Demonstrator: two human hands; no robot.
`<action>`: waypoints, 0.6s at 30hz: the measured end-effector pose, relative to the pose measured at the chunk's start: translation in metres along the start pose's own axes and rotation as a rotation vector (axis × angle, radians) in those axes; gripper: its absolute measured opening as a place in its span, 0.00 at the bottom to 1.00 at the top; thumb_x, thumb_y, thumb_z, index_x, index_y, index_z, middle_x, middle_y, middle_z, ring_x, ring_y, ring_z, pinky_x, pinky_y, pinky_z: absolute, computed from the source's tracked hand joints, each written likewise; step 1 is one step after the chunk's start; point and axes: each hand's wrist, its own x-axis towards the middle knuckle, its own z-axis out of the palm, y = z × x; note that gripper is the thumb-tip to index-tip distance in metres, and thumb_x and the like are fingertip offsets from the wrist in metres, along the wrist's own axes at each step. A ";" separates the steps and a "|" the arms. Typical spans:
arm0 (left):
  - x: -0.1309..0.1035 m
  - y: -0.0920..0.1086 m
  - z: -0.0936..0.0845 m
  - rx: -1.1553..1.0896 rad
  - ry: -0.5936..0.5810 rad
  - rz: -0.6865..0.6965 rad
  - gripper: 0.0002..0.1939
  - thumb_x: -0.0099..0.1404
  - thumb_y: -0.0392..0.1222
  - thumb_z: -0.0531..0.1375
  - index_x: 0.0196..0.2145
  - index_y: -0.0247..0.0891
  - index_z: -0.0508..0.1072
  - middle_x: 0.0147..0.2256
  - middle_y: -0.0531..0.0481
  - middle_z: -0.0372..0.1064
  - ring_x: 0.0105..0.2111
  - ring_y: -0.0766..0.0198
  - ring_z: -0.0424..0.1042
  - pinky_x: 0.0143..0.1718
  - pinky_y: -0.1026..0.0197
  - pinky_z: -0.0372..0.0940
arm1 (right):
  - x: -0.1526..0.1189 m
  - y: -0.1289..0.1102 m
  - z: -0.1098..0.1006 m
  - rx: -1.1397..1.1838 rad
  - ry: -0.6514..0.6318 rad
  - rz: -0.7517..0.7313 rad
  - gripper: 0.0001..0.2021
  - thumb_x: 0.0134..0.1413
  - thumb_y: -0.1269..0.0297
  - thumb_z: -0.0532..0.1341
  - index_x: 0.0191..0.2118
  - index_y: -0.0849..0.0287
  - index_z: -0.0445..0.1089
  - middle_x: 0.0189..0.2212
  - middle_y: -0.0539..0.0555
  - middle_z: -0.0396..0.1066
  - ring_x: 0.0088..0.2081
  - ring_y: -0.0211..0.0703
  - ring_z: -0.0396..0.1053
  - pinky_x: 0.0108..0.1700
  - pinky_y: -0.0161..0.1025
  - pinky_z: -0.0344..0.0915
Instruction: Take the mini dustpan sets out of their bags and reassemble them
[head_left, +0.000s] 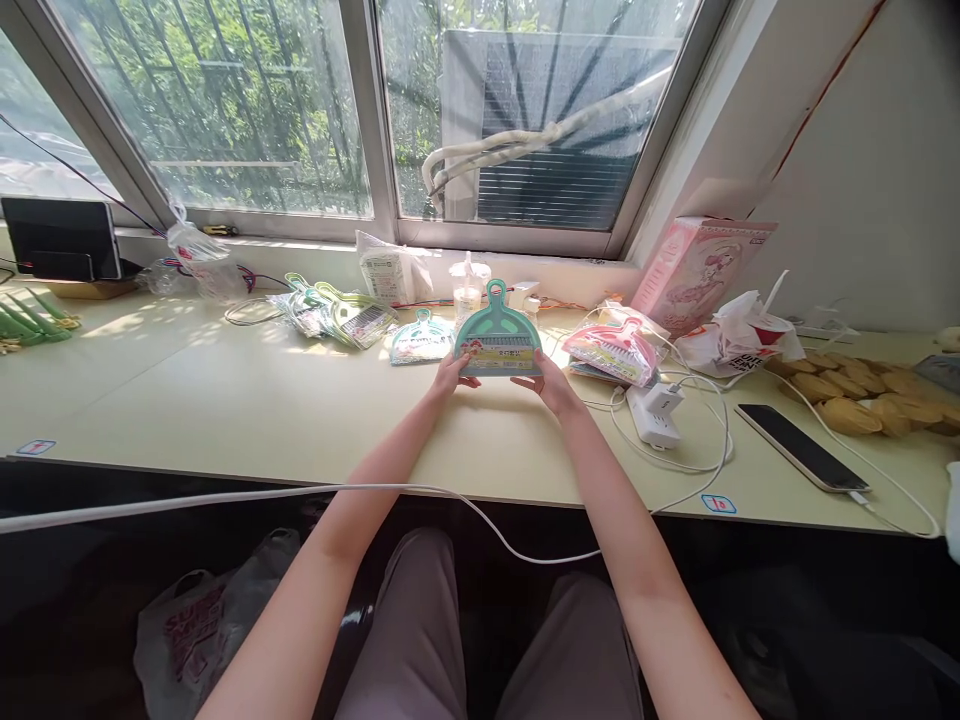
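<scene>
Between my two hands I hold up a small green dustpan-and-brush set, its looped handle pointing up and a printed label across its lower part. My left hand grips its left lower corner, fingers partly under it. On the opposite corner, my right hand is closed the same way. Just behind to the left lies a wrapped blue-green dustpan set. Farther left are several wrapped green sets. A wrapped pink dustpan set tops a small pile to the right.
A white power strip with looping cables sits right of my hand. Beyond it lie a phone and brown packets. A plastic cup stands behind the held set. One white cable crosses before the table's front edge.
</scene>
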 end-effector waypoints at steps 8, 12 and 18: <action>0.002 -0.002 -0.002 -0.044 0.020 -0.049 0.20 0.63 0.51 0.60 0.48 0.36 0.66 0.33 0.48 0.75 0.25 0.64 0.75 0.31 0.62 0.69 | -0.010 0.010 0.019 -0.293 -0.096 0.049 0.20 0.52 0.51 0.67 0.48 0.55 0.70 0.48 0.58 0.76 0.36 0.42 0.77 0.29 0.33 0.70; -0.006 -0.002 0.004 -0.001 -0.121 -0.133 0.23 0.61 0.55 0.61 0.47 0.36 0.68 0.33 0.45 0.76 0.29 0.60 0.77 0.33 0.61 0.70 | -0.007 0.012 0.023 -0.284 0.073 -0.036 0.18 0.48 0.53 0.67 0.43 0.58 0.70 0.36 0.53 0.77 0.23 0.35 0.71 0.22 0.30 0.59; -0.006 0.009 -0.008 0.030 -0.123 -0.062 0.23 0.65 0.59 0.54 0.48 0.39 0.66 0.37 0.44 0.76 0.30 0.61 0.76 0.35 0.60 0.69 | 0.003 -0.004 0.009 -0.070 0.213 -0.166 0.16 0.40 0.58 0.70 0.33 0.60 0.68 0.24 0.46 0.70 0.21 0.33 0.70 0.21 0.30 0.58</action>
